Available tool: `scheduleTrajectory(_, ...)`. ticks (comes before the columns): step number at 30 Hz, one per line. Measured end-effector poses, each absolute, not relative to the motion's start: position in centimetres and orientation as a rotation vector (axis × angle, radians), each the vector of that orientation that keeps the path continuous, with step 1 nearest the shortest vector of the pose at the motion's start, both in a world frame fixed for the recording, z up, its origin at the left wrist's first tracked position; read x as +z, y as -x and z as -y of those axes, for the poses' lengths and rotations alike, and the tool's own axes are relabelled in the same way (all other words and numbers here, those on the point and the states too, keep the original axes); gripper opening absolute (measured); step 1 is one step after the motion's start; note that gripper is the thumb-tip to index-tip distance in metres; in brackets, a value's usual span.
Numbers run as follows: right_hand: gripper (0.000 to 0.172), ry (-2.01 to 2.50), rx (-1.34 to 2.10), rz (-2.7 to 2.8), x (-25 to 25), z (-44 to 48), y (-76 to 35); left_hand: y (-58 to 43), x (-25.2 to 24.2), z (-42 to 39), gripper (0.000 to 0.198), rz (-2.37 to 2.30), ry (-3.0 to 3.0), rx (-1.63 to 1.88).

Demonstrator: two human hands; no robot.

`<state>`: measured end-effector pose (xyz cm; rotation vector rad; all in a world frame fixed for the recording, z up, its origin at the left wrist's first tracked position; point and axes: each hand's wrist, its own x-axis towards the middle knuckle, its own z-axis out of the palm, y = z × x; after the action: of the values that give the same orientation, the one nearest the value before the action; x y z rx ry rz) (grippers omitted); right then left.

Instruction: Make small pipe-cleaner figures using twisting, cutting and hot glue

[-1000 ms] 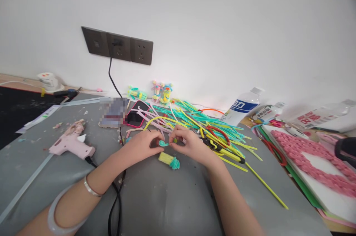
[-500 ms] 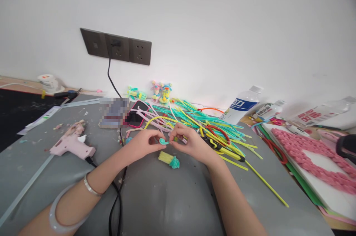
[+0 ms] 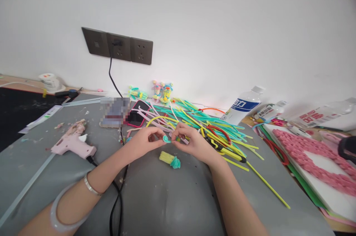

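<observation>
A small coiled teal pipe cleaner (image 3: 166,139) is pinched between my two hands above the grey mat. My left hand (image 3: 147,140) grips the coil's left side with thumb and finger. On its right, my right hand (image 3: 187,141) holds the short tail between thumb and fingertips. Just below them, a yellow pipe-cleaner bundle with a teal top (image 3: 170,159) lies on its side on the mat, touched by neither hand. Beyond my right hand spread many loose pipe cleaners (image 3: 194,113) in teal, yellow and pink.
A pink glue gun (image 3: 72,144) lies left, its black cord (image 3: 120,199) running across the mat. Yellow-handled pliers (image 3: 226,150) rest among the pipe cleaners. A phone (image 3: 136,113), small figures (image 3: 167,93) and a bottle (image 3: 243,106) stand or lie toward the wall.
The teal coil and both hands have shifted slightly right in view, and less of the coil's tail shows between my fingers. The bundle stays on the mat.
</observation>
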<state>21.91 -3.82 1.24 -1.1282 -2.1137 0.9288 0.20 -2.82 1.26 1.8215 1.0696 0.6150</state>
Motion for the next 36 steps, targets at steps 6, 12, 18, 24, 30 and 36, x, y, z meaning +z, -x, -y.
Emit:
scheduleTrajectory(6, 0.01, 1.13, 0.951, 2.113, 1.2, 3.9, -21.9, -0.2, 0.9, 2.7, 0.02, -1.038, -1.836, 0.639)
scheduleTrajectory(12, 0.009, 1.124, 0.928, 2.097, 1.4, 3.8, -22.0, 0.0, 0.8, 2.6, 0.02, -1.124, -1.852, 0.637)
scheduleTrajectory(18, 0.009, 1.138, 0.852, 2.099, 1.4, 3.5, -22.6, 0.7, 0.3, 2.0, 0.029, -1.19, -1.771, 0.682)
scheduleTrajectory(24, 0.013, 1.207, 0.72, 2.311, 0.3, 3.4, -22.1, 1.2, 0.7, 1.7, 0.033, -1.138, -1.741, 0.648)
scheduleTrajectory(30, 0.014, 1.266, 0.628, 2.414, 0.0, 3.7, -21.3, 1.3, 0.4, 1.8, 0.033, -1.185, -1.84, 0.509)
scheduleTrajectory(36, 0.009, 1.22, 0.681, 2.255, 0.5, 3.6, -21.6, 1.1, 0.5, 1.9, 0.035, -1.201, -1.876, 0.466)
